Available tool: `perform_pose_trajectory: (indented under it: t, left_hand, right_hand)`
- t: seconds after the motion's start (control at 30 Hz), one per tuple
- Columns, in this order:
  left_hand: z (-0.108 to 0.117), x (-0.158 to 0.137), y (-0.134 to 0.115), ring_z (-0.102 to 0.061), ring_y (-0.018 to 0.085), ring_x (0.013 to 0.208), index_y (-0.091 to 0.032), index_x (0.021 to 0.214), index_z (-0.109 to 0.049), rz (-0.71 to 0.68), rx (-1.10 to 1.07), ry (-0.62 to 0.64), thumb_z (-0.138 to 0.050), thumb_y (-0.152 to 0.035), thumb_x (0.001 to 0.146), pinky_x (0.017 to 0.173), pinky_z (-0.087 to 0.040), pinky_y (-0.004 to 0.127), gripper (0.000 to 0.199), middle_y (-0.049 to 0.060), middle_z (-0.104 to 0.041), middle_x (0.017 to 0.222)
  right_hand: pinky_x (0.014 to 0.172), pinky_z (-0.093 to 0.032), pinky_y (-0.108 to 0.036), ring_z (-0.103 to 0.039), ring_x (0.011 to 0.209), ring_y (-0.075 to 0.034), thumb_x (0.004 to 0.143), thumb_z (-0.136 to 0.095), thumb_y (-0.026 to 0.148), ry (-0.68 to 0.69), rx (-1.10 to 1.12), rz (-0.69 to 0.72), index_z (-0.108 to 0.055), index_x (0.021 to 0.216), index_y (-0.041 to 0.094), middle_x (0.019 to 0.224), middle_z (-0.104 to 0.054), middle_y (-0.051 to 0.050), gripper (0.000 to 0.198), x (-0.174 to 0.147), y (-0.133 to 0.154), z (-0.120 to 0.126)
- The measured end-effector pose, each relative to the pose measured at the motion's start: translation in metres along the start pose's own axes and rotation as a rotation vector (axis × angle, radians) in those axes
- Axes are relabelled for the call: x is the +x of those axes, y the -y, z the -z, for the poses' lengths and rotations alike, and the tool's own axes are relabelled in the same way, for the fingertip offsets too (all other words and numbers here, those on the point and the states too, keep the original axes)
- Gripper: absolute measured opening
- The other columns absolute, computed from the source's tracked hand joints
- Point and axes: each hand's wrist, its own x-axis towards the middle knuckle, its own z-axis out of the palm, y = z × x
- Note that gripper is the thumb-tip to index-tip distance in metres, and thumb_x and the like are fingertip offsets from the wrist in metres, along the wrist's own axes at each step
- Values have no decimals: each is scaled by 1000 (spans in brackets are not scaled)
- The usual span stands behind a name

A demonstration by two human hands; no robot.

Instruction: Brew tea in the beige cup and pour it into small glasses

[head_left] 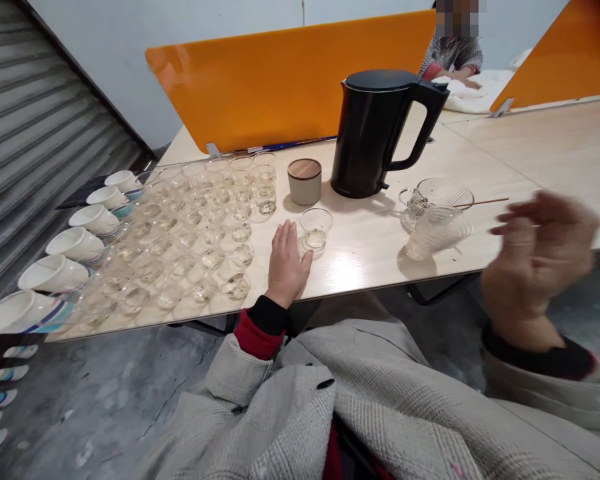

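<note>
My left hand (pixel 286 261) lies on the table with its fingers stretched out, the thumb close beside a clear plastic cup (pixel 316 230). A little pale liquid with dark specks is in that cup. My right hand (pixel 535 267) is raised off the table's front edge at the right, partly blurred, its fingers loosely bent and apart with nothing visible in them. Left of it, a tilted stack of clear plastic cups (pixel 437 233) is in front of a ribbed glass cup (pixel 443 192). A thin wooden stick (pixel 490 201) sticks out from the glass cup towards my right hand.
Many clear cups (pixel 180 233) holding pale liquid stand in rows at the left, with stacked paper cups (pixel 75 245) beyond. A lidded canister (pixel 305 183) and a black kettle (pixel 367 133) stand behind. An orange divider (pixel 260 87) runs along the back; a person sits beyond.
</note>
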Motion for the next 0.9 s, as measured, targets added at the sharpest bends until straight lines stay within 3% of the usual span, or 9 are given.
perform_pose_trajectory:
  t: [0.03,0.1,0.17,0.27,0.4,0.57,0.67,0.77,0.9]
  left_hand:
    - [-1,0,-1,-26,37,167,-11,162,-39,-11,57,15,-61,-25,95,134,-27,60,72,24,-37,174]
    - [-1,0,-1,-18,39,169,-10,164,-35,22,147,65,-55,-24,98,135,-21,63,71,24,-29,177]
    - [-1,1,-1,-18,40,169,-9,165,-35,84,190,123,-52,-27,100,135,-18,64,70,25,-27,178]
    - [1,4,1,-20,41,168,-7,165,-36,122,205,174,-51,-33,103,135,-17,65,69,26,-28,177]
    - [3,5,0,-21,42,168,-4,164,-37,114,204,184,-50,-35,103,135,-15,66,69,28,-28,176]
    - [2,4,0,-22,42,167,-4,164,-38,112,209,186,-50,-36,103,135,-16,66,70,28,-29,175]
    - [1,4,3,-24,43,167,-6,163,-40,96,210,174,-51,-41,103,134,-17,68,70,28,-31,175]
    - [0,3,5,-24,43,166,-7,162,-42,92,204,167,-52,-46,103,134,-16,68,71,27,-32,175]
    - [2,3,5,-26,44,166,-7,162,-42,92,216,179,-52,-49,103,134,-16,68,73,27,-33,175]
  right_hand:
    - [84,-64,-53,-73,107,-29,105,-50,42,63,109,58,-58,142,33,126,-70,-11,39,-11,12,-10]
    - [104,-60,-58,-70,122,-32,105,-54,36,302,135,243,-62,142,33,129,-72,-10,38,-25,32,-35]
    - [116,-53,-61,-63,137,-34,105,-53,32,488,119,385,-56,153,32,145,-66,-11,48,-27,49,-60]
    - [121,-50,-61,-55,148,-31,107,-47,27,619,89,459,-43,164,36,159,-57,-8,58,-18,67,-79]
    - [121,-50,-62,-55,148,-31,108,-45,26,569,46,462,-45,163,36,158,-57,-8,55,-7,78,-64]
    - [118,-49,-64,-59,140,-35,105,-57,30,282,-83,406,-59,149,30,149,-64,-11,44,-2,55,-19]
    - [114,-51,-66,-59,137,-39,99,-69,37,349,-207,406,-64,140,30,147,-64,-10,42,-4,26,-4]
    - [115,-50,-64,-54,140,-40,93,-76,39,440,-258,380,-66,134,31,152,-60,-10,43,-10,2,-6]
    - [115,-50,-63,-55,138,-38,94,-75,34,406,-239,373,-71,116,27,141,-68,-10,23,-13,-13,-15]
